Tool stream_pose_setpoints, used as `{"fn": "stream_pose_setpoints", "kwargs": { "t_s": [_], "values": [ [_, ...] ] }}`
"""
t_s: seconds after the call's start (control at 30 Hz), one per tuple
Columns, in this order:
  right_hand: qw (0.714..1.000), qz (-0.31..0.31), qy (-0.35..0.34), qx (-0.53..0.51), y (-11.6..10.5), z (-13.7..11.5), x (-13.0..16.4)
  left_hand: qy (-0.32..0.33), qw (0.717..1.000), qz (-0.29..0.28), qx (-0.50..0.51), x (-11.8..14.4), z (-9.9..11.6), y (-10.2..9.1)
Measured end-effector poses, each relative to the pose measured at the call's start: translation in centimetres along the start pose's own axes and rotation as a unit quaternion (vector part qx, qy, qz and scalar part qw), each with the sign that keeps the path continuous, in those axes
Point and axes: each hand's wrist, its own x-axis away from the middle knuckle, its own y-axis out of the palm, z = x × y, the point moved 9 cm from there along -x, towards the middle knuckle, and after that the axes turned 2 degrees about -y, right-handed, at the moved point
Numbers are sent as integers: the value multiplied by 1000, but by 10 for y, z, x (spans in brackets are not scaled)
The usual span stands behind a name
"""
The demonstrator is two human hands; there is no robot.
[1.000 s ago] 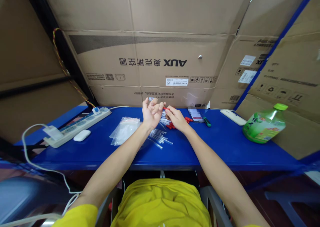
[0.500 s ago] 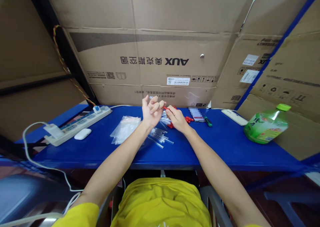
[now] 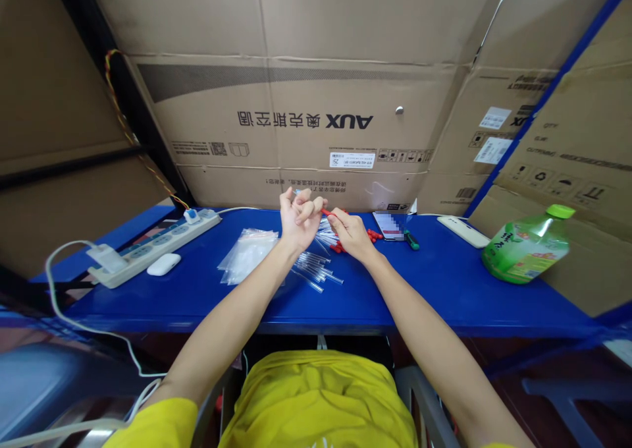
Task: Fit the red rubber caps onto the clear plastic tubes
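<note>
Your left hand [image 3: 298,219] is raised off the worktop [image 3: 444,283], fingers curled tight around what looks like a clear tube; the tube itself is barely visible in the fist. A red cap [image 3: 326,212] sits at the hand's 3 o'clock, right at your thumb tip. Your right hand [image 3: 351,234] is at 3 o'clock from the left, low over the worktop, fingertips pinched on that red cap end. Loose clear tubes [image 3: 316,268] lie at 6 o'clock under both hands. Spare red caps [image 3: 371,235] are scattered at 3 o'clock, just beside the right hand. Plastic bags [image 3: 245,255] lie at 8 o'clock of the left hand. Power strip [image 3: 153,247] is far out at 9 o'clock, green bottle [image 3: 526,247] far out at 3 o'clock.
</note>
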Motion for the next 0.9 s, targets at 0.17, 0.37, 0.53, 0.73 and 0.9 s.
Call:
{"fn": "stream_pose_setpoints", "kwargs": {
  "t_s": [0.17, 0.37, 0.53, 0.73, 0.9],
  "values": [
    [1000, 1, 9, 11, -1, 0, -1, 12, 1000, 10, -6, 0, 3, 1],
    [1000, 1, 12, 19, -3, 1, -1, 12, 999, 26, -16, 1, 4, 3],
    [1000, 1, 10, 27, -4, 3, -1, 15, 999, 31, -26, -1, 6, 2],
    [999, 0, 0, 42, -7, 3, 0, 36, 999, 9, -7, -3, 9, 4],
    [998, -4, 3, 59, -8, 8, 2, 12, 1000, 0, 8, -2, -1, 4]
  ]
}}
